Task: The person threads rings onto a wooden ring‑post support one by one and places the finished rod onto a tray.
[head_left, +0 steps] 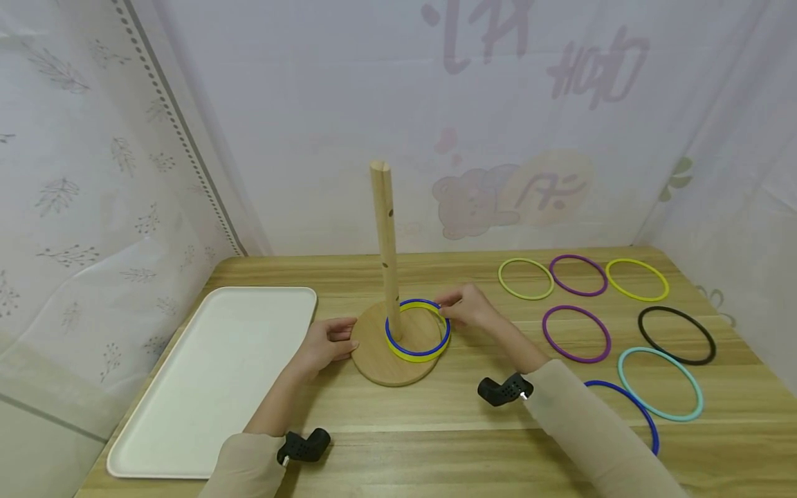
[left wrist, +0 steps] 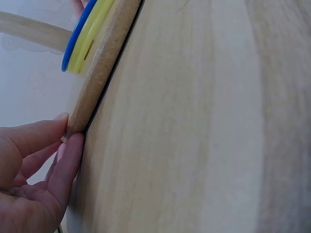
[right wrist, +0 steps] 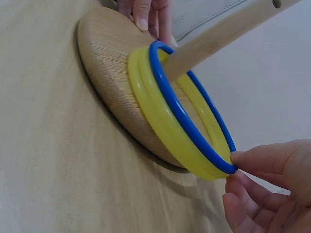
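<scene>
A wooden post [head_left: 387,249] rises from a round wooden base [head_left: 373,360] on the table. Around the post's foot lie yellow rings [right wrist: 158,121], stacked at the base, with a blue ring [right wrist: 171,99] on top. My left hand [head_left: 324,344] holds the base's left edge, thumb over its top and a finger against its side in the left wrist view. On the opposite side, my right hand [head_left: 468,306] pinches the blue ring at its outer right edge between thumb and fingers. The stack sits off-centre toward the right hand, reaching past the base's rim.
A white tray [head_left: 212,380] lies on the left. To the right are several loose rings: light green [head_left: 526,299], two purple, yellow [head_left: 650,300], black [head_left: 694,363], turquoise [head_left: 681,419] and another blue one, partly behind the right sleeve. Patterned curtains stand behind and beside the table.
</scene>
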Available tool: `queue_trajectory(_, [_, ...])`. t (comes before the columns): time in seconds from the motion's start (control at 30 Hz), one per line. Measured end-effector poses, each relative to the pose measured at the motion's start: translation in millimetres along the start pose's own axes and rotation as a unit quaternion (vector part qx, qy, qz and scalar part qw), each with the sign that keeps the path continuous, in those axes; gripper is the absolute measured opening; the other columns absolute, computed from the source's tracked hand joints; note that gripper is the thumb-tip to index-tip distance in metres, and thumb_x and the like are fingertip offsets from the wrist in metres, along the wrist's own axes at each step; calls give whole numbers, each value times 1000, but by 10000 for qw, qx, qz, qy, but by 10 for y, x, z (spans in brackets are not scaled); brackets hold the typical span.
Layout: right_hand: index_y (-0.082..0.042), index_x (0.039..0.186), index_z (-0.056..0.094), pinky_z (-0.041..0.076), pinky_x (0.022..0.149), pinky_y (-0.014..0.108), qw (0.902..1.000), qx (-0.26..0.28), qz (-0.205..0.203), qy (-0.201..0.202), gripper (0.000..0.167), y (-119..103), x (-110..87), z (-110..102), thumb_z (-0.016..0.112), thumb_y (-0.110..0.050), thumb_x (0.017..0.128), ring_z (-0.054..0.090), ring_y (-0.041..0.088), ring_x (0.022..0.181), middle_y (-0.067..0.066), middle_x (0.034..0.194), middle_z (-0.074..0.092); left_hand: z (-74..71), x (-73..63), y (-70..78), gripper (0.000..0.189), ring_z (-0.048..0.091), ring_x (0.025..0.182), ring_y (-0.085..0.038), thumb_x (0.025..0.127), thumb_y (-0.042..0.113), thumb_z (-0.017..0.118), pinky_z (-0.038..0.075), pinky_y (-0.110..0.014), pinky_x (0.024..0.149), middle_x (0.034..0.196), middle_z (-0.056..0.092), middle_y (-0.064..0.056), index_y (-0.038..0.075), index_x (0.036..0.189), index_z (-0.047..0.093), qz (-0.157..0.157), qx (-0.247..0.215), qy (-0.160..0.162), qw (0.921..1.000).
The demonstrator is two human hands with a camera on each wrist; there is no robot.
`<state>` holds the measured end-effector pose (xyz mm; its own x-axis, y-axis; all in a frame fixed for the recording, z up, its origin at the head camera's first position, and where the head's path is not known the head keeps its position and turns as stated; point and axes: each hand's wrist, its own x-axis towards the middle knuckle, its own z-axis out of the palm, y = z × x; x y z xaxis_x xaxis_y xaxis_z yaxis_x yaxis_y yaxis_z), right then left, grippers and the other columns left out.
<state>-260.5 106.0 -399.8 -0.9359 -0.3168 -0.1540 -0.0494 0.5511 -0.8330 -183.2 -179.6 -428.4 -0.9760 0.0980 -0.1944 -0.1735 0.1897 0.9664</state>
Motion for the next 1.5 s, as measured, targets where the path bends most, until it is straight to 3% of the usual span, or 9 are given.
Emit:
queue_trajectory(0.17, [4,111,64,55,55,30,9994,241,34,-229,30,26,-15,-90,65,-5,82,56,15,66,12,89,63,-1,1,-6,50,50,99,-25,81,-13,60,56,-32,73,114,48,-24,-12,129,43,-13,-54,7,10000])
queue_trajectory(0.47, [10,120,54,57,65,40,9984,496,-98,-268,36,176,-103,-485,59,-6,88,61,34,85,24,103,59,-6,18,-18,50,51,95,-21,81,-13,59,56,-31,73,113,49,-23,-12,129,44,-14,-48,-37,10000])
queue_trajectory(0.77, [13,124,48,56,71,45,9993,336,-122,79,42,537,-344,-1125,59,-7,88,61,34,83,27,104,56,3,17,-10,50,49,98,-23,81,-13,60,56,-30,74,113,48,-22,-10,129,45,-63,-40,9,10000])
queue_trajectory(1.1, [16,127,40,57,68,33,9986,-112,144,500,51,1033,-742,-1753,60,-11,89,64,18,74,26,103,58,-13,24,-19,50,51,96,-22,82,-12,59,56,-31,73,113,49,-23,-11,129,43,-20,-8,-52,10000])
queue_trajectory(1.27, [17,122,46,55,64,24,9947,-700,218,721,48,1214,-847,-1890,62,-13,88,59,10,74,21,96,61,-20,21,-14,50,52,97,-22,82,-12,59,56,-31,74,114,49,-23,-11,129,43,-43,-20,-52,10000])
queue_trajectory(1.5, [15,116,53,53,65,23,9946,-825,442,438,46,1342,-913,-1898,66,-17,86,58,16,80,19,95,63,-7,25,-6,50,51,98,-23,82,-12,59,56,-30,73,114,49,-24,-11,129,44,-67,-3,-24,10000])
